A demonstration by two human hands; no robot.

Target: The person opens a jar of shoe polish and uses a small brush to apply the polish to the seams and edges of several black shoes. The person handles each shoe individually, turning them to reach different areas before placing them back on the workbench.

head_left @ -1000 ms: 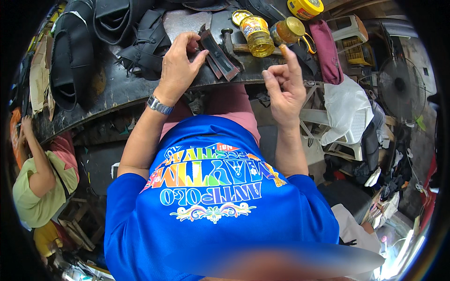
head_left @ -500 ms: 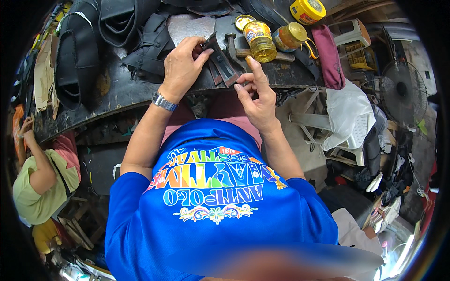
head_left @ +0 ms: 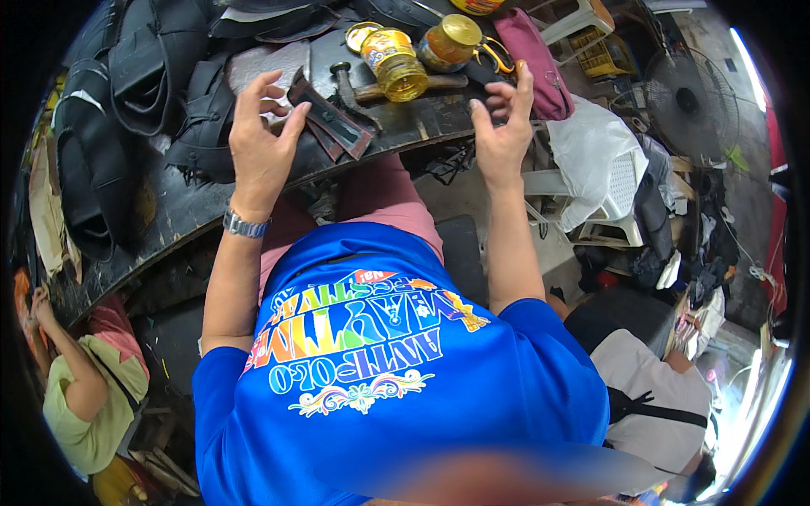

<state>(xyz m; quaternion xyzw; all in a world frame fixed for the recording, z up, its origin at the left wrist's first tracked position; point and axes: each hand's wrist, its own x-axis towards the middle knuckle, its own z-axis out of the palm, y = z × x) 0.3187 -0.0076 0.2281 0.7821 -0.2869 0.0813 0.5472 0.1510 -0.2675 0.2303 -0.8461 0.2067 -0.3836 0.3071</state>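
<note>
Dark strips [head_left: 348,131] with reddish-brown edges lie overlapping near the front edge of the black worktable [head_left: 202,207]. Just left of them is my left hand [head_left: 260,143], raised with its fingers curled but apart and nothing seen in it. My right hand [head_left: 504,131] is further right, off the table's front edge, thumb and fingers spread and holding nothing visible. A hammer [head_left: 342,83] lies behind the strips, its wooden handle pointing right. Beyond that handle, an open glass jar [head_left: 396,72] lies tilted, with yellowish stuff inside.
Another jar [head_left: 447,44], orange-handled scissors [head_left: 499,56] and a maroon pouch [head_left: 536,63] are at the right. Black shoe-like pieces [head_left: 160,67] crowd the left. A white plastic chair [head_left: 612,181] and a fan [head_left: 692,97] stand right; another person [head_left: 89,388] is at lower left.
My left hand has let go of the dark strips, which now lie on the table. My right hand has moved away to the right and opened. The view has shifted rightward.
</note>
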